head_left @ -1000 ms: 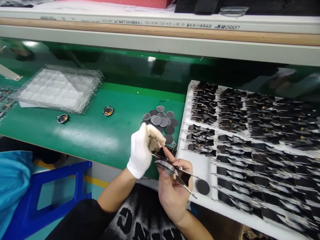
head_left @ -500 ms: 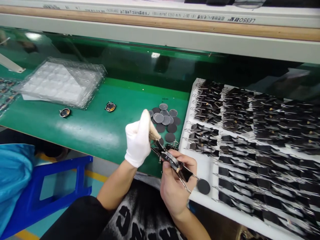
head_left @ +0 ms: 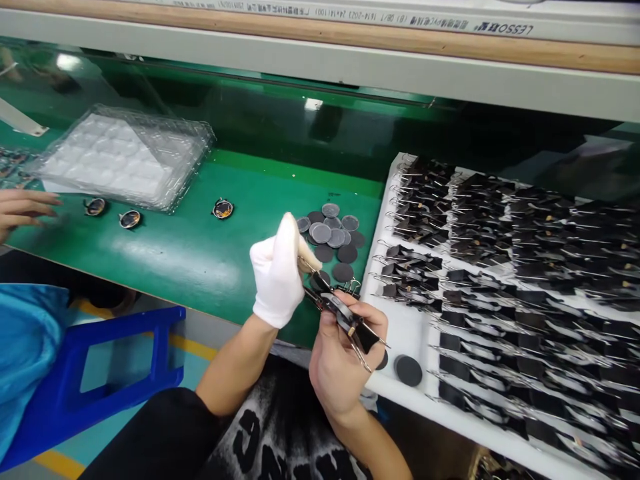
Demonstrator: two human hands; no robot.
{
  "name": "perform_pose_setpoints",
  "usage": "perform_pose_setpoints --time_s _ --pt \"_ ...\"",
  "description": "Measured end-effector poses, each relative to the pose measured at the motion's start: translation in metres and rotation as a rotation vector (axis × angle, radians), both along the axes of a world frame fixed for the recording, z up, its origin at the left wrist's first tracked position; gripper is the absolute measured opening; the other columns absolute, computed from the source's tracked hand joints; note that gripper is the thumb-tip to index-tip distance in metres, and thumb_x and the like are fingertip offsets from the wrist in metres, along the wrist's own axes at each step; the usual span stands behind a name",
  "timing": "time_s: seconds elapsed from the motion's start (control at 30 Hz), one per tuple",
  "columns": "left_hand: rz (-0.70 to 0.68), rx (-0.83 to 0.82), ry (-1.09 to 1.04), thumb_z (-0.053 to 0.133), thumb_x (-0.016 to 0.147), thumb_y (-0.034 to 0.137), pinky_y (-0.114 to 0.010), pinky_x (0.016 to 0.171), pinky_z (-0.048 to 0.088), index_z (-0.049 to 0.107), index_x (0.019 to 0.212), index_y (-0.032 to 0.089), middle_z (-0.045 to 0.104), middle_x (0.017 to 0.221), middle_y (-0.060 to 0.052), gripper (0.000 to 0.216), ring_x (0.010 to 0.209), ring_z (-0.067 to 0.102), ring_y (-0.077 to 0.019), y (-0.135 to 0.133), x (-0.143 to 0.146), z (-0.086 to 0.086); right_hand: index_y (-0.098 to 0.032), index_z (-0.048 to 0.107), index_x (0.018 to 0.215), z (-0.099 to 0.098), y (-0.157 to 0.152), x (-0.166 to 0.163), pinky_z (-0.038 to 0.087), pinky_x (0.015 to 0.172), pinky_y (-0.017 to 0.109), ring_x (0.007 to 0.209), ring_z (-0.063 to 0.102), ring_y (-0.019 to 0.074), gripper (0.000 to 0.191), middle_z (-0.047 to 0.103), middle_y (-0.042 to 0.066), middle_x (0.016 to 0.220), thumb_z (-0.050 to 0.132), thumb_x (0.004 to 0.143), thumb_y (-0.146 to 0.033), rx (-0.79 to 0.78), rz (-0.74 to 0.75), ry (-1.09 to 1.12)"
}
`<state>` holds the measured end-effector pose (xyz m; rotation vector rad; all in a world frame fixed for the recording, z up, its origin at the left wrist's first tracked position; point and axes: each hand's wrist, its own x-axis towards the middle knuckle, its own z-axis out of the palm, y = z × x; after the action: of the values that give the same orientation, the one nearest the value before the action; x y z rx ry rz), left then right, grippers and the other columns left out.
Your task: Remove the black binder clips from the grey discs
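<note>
My left hand point(head_left: 280, 273), in a white glove, is closed on the wire handles of a black binder clip point(head_left: 319, 283). My bare right hand point(head_left: 345, 347) grips a round dark watch case point(head_left: 344, 315) between thumb and fingers. A second binder clip point(head_left: 369, 339) with silver handles sticks out from the case over my right palm. The left-hand clip meets the case's far edge; whether it bites on it I cannot tell. Just beyond my hands lies a pile of grey and black discs point(head_left: 321, 233), with another binder clip point(head_left: 352, 287) beside it.
A white tray point(head_left: 423, 333) on the right bears rows of clipped pieces, plus black discs point(head_left: 408, 370) at its near corner. Clear plastic trays point(head_left: 125, 157) lie at back left. Several open watch cases point(head_left: 223, 209) sit on the green table point(head_left: 190, 260). Another person's hand point(head_left: 25, 208) is at far left.
Another person's hand has come in at the far left, and one more watch case lies near it. My hands keep their hold, with the right hand and watch case shifted slightly left.
</note>
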<state>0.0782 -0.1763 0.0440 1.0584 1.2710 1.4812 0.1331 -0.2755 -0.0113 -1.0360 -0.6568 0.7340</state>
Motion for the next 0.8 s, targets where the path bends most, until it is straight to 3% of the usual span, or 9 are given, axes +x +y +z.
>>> perform_pose_setpoints --time_s 0.17,0.33,0.4,0.47,0.6,0.67,0.73,0.8 --pt "-0.003 0.030 -0.042 0.049 0.104 0.056 -0.030 0.051 0.043 0.063 0.047 0.022 0.058 0.045 -0.002 0.069 0.045 0.052 -0.0122 0.001 0.003 -0.006 -0.027 0.058 0.106 0.002 0.006 -0.004 0.060 0.099 0.040 0.106 0.072 0.0179 0.025 0.072 0.003 0.108 0.079 0.093 -0.019 0.009 -0.024 -0.003" --pt "-0.058 0.023 0.065 0.036 0.107 0.061 -0.028 0.050 0.043 0.059 0.051 0.021 0.057 0.049 -0.003 0.072 0.049 0.053 -0.0125 -0.007 -0.002 -0.006 -0.027 0.057 0.104 -0.001 0.004 0.004 0.061 0.095 0.046 0.102 0.073 0.0217 0.024 0.072 0.005 0.102 0.077 0.093 -0.021 0.009 0.006 -0.123" --pt "-0.181 -0.002 0.116 0.032 0.106 0.067 -0.027 0.051 0.044 0.067 0.066 0.020 0.063 0.060 -0.004 0.071 0.054 0.057 -0.0132 -0.012 -0.012 0.000 -0.028 0.059 0.104 -0.001 0.000 0.016 0.061 0.096 0.052 0.103 0.073 0.0242 0.021 0.072 0.004 0.100 0.075 0.093 -0.018 0.074 0.020 -0.217" --pt "-0.417 -0.055 0.209 0.033 0.105 0.067 -0.025 0.050 0.044 0.073 0.085 0.020 0.065 0.067 -0.003 0.065 0.056 0.057 -0.0129 -0.015 -0.023 0.008 -0.029 0.065 0.104 0.002 -0.007 0.031 0.060 0.097 0.055 0.105 0.072 0.0260 0.020 0.073 0.004 0.102 0.073 0.093 -0.015 0.137 0.066 -0.305" --pt "-0.962 -0.257 0.375 0.048 0.104 0.052 -0.022 0.040 0.035 0.075 0.088 0.020 0.056 0.059 0.002 0.044 0.045 0.046 -0.0096 -0.009 -0.041 0.023 -0.033 0.074 0.116 0.019 -0.025 0.058 0.064 0.093 0.044 0.111 0.070 0.0247 0.038 0.069 0.006 0.119 0.076 0.088 -0.007 0.145 0.133 -0.439" --pt "-1.029 -0.277 0.384 0.051 0.103 0.045 -0.022 0.040 0.038 0.076 0.096 0.021 0.062 0.065 0.001 0.036 0.044 0.048 -0.0096 -0.005 -0.041 0.027 -0.037 0.066 0.136 0.028 -0.035 0.066 0.065 0.093 0.043 0.119 0.069 0.0264 0.064 0.064 0.007 0.134 0.079 0.083 -0.004 0.076 0.160 -0.403" --pt "-0.993 -0.210 0.433 0.052 0.103 0.041 -0.022 0.047 0.047 0.075 0.111 0.023 0.072 0.081 -0.001 0.030 0.053 0.058 -0.0112 -0.003 -0.035 0.028 -0.038 0.049 0.154 0.031 -0.045 0.073 0.065 0.098 0.045 0.133 0.063 0.0297 0.086 0.055 0.010 0.150 0.080 0.081 -0.005 -0.020 0.168 -0.329" --pt "-0.969 -0.097 0.541 0.055 0.103 0.038 -0.023 0.057 0.053 0.071 0.122 0.026 0.076 0.096 -0.002 0.028 0.067 0.067 -0.0132 -0.005 -0.026 0.024 -0.036 0.043 0.159 0.029 -0.055 0.079 0.061 0.106 0.049 0.141 0.056 0.0313 0.089 0.049 0.012 0.156 0.078 0.082 -0.006 -0.048 0.063 -0.351"
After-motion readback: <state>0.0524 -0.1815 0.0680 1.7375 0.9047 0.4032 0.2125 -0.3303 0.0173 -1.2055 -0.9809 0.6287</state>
